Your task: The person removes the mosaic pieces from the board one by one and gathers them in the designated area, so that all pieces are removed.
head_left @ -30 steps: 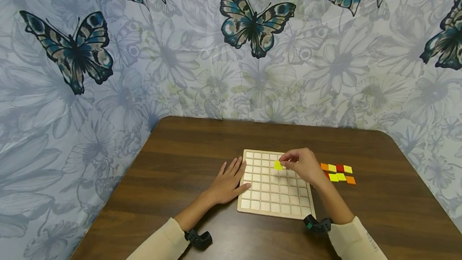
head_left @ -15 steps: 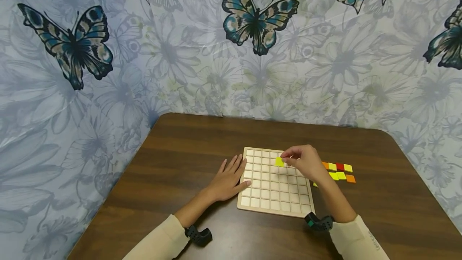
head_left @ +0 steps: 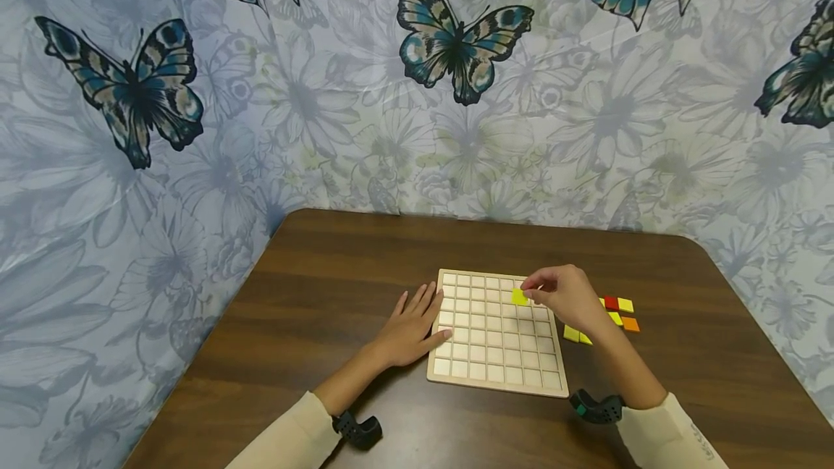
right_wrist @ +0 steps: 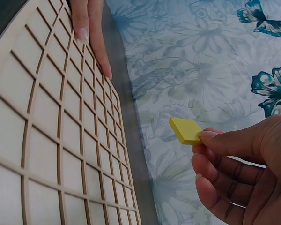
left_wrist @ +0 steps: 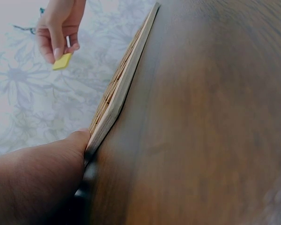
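Note:
A light wooden grid board (head_left: 495,342) lies on the brown table, its squares divided by raised lines. My right hand (head_left: 563,297) pinches a yellow square tile (head_left: 519,297) between thumb and forefinger, above the board's far right part. In the right wrist view the tile (right_wrist: 185,131) is held by one edge, clear of the grid. My left hand (head_left: 407,331) rests with fingers spread on the board's left edge, thumb over the rim. The left wrist view shows that thumb (left_wrist: 79,138) against the board's side (left_wrist: 117,101).
Loose yellow, red and orange tiles lie right of the board, among them a red tile (head_left: 611,302) and an orange tile (head_left: 630,324); my right forearm hides part of them. The brown table (head_left: 352,252) meets a butterfly-patterned wall covering (head_left: 365,129) at its back edge.
My right hand has moved a little to the right over the board, carrying the yellow tile. The left hand stays in place on the board's left edge.

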A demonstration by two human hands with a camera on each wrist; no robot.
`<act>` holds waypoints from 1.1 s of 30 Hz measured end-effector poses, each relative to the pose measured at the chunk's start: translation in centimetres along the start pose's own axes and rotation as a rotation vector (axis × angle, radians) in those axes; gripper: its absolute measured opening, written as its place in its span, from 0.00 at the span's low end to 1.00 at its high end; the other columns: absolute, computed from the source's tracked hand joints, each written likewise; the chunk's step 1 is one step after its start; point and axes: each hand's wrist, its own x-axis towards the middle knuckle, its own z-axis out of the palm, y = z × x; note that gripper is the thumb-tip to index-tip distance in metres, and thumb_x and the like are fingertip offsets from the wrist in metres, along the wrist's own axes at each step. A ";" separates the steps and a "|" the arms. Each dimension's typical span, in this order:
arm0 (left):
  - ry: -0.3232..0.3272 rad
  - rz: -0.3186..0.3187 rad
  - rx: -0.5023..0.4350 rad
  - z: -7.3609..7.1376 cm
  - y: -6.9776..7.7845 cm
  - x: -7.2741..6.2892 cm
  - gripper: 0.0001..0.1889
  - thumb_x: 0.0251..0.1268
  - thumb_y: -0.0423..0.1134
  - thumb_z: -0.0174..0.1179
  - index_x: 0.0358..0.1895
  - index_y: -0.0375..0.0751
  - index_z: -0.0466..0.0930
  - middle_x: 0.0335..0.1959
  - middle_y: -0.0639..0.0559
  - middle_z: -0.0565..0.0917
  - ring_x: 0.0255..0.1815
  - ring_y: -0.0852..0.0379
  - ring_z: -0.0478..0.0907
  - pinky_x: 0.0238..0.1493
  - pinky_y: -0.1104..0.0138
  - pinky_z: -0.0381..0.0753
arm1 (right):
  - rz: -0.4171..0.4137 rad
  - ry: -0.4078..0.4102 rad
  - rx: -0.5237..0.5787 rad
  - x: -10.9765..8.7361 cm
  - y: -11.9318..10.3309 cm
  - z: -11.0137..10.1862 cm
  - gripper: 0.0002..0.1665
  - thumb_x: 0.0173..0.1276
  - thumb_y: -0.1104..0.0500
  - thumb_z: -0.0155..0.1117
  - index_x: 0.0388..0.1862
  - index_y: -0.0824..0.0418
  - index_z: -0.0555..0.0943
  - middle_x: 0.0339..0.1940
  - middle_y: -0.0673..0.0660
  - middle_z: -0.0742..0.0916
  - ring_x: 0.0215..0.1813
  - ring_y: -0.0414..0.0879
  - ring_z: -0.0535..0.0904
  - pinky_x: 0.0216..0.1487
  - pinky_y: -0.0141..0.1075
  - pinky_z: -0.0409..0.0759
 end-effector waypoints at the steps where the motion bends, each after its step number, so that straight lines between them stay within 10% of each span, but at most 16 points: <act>1: -0.001 -0.003 0.002 0.0 0.0 0.0 0.42 0.80 0.63 0.40 0.83 0.37 0.43 0.83 0.39 0.42 0.84 0.42 0.39 0.78 0.41 0.38 | 0.004 -0.002 -0.003 -0.1 0.1 -0.1 0.03 0.67 0.66 0.71 0.37 0.61 0.89 0.35 0.57 0.90 0.34 0.57 0.85 0.33 0.37 0.82; 33: -0.003 -0.005 0.003 0.1 -0.1 0.0 0.43 0.80 0.64 0.40 0.83 0.38 0.42 0.84 0.39 0.41 0.84 0.42 0.39 0.78 0.41 0.39 | 0.045 0.017 -0.118 -3.2 3.5 -2.4 0.04 0.67 0.64 0.72 0.38 0.59 0.90 0.37 0.54 0.90 0.35 0.48 0.83 0.31 0.35 0.81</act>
